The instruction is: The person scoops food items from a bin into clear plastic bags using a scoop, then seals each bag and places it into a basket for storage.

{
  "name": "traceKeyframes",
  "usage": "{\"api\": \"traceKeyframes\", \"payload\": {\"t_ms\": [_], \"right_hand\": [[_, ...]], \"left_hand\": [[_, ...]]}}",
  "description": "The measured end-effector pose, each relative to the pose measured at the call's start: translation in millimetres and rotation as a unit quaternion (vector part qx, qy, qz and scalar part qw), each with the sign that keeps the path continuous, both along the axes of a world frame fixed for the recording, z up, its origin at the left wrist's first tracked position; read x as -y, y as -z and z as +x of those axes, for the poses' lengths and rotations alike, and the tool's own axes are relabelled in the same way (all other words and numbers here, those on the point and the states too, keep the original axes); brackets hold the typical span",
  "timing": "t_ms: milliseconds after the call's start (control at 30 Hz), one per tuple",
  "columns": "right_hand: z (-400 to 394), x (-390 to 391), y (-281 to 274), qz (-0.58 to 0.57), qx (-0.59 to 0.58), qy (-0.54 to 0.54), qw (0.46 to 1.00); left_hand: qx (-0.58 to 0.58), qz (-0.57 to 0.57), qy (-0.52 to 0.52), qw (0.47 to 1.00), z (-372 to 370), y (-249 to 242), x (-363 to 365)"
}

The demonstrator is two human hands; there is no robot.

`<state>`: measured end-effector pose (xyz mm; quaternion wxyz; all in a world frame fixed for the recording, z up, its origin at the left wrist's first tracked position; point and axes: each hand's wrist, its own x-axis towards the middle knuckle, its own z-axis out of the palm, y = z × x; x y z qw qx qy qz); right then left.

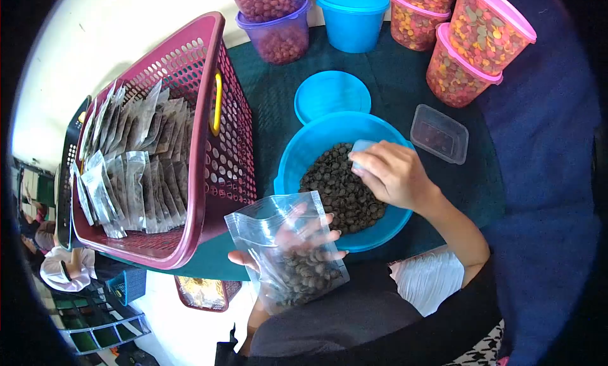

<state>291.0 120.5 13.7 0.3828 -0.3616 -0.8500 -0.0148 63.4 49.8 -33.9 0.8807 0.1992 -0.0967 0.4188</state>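
A clear plastic bag (288, 252), partly filled with dark round pieces, rests in my left hand (297, 233), whose fingers show through and behind it. My right hand (396, 176) is closed around a small translucent blue scoop (362, 147) over the blue basin (386, 230). Dark pieces (345, 192) of the same kind fill the lower part of this basin. The bag hangs at the basin's front left edge, its top unsealed as far as I can see. A round blue lid (332, 95) lies just behind the basin.
At left stands a maroon basket (202, 176) with many filled bags (139, 176). Purple (278, 37), blue (353, 21) and pink-lidded tubs (465, 62) line the back. A clear tray (440, 135) sits right of the basin. Another person (66, 268) is at far left.
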Motion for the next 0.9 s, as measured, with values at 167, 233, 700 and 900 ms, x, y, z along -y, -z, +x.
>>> {"api": "traceKeyframes", "payload": {"t_ms": [167,233,700,900], "right_hand": [[-10,12,3,-0.084,-0.100,0.000,0.991],[-8,3,8,-0.061,-0.096,0.007,0.994],[-15,25,9,-0.255,-0.013,-0.015,0.967],[-14,39,-2,-0.302,-0.047,-0.055,0.950]], "left_hand": [[0.002,0.007,-0.002,1.000,-1,0,0],[-0.002,-0.003,-0.003,1.000,1,-2,0],[-0.004,-0.002,0.006,1.000,0,0,-2],[-0.027,-0.014,0.001,1.000,-1,-3,1]]}}
